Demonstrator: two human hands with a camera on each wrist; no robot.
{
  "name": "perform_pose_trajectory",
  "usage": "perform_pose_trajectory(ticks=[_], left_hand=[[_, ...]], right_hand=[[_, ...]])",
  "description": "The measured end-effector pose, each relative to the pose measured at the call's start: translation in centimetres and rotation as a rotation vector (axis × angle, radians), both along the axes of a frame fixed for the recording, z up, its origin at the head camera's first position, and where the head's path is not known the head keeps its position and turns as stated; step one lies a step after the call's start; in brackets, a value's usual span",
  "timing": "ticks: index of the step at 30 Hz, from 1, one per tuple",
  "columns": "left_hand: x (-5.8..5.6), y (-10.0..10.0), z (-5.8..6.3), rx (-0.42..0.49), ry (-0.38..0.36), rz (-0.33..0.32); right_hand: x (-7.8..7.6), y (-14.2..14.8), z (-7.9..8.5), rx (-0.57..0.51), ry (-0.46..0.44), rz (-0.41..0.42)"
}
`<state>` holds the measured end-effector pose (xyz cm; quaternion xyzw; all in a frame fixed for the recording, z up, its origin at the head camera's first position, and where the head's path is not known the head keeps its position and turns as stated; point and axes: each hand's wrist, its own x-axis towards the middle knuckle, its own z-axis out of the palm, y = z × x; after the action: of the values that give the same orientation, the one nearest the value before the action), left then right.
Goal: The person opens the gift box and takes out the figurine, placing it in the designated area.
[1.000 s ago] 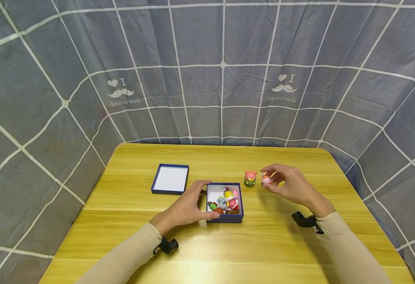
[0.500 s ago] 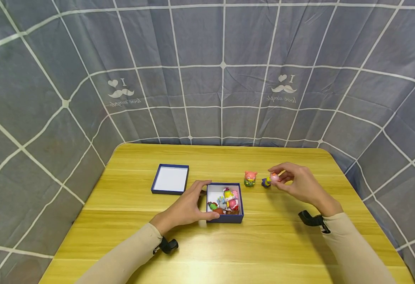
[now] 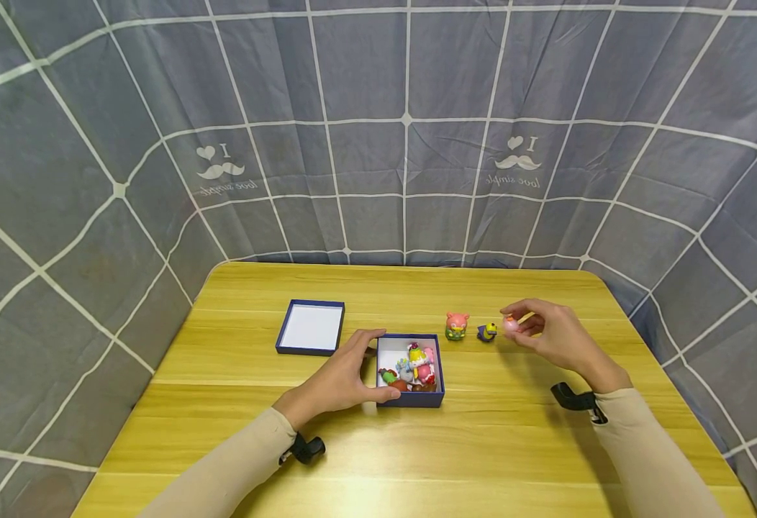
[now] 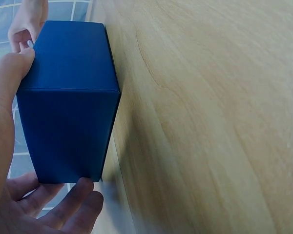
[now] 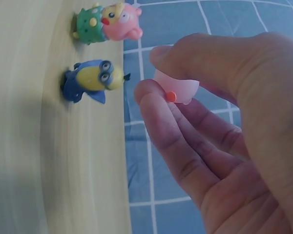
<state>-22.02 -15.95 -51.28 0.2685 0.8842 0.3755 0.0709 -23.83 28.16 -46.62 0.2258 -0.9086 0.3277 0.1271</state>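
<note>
My left hand [image 3: 342, 378] holds a dark blue box [image 3: 411, 401] by its left side, thumb at the near corner and fingers at the far one. In the left wrist view the thumb rests on the box [image 4: 71, 131] and the fingers touch its opposite end. Several small toy figures [image 3: 417, 356] lie inside. To the right, my right hand [image 3: 556, 334] pinches a small pink toy [image 3: 511, 324] with an orange bit [image 5: 171, 96]. Its full shape is hidden by the fingers. Just left stands a yellow and blue Minion figure [image 5: 93, 79], apart from the pink toy.
A pink-headed figure with a green body [image 3: 456, 326] stands left of the Minion. The shallow blue lid [image 3: 310, 326], white side up, lies at the left. Wood-grain table [image 3: 378, 460]; a grey checked curtain [image 3: 365, 158] rises behind it.
My right hand has moved right with the pink toy. The Minion figure, mostly covered by the pink toy before, now shows on the table. The left hand and box have not moved.
</note>
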Motion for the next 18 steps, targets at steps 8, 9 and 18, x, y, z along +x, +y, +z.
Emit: perform_pose_trajectory(ticks=[8,9,18], left_hand=[[0.1,0.0,0.1,0.008,-0.014,0.000],[0.1,0.0,0.2,0.007,-0.014,0.000],[0.1,0.1,0.0,-0.005,-0.003,0.005]], right_hand=[[-0.4,0.8,-0.6,0.038,-0.052,-0.045],[-0.4,0.9,-0.7,0.044,-0.061,-0.049],[-1.1,1.7,-1.6,0.111,-0.088,-0.083]])
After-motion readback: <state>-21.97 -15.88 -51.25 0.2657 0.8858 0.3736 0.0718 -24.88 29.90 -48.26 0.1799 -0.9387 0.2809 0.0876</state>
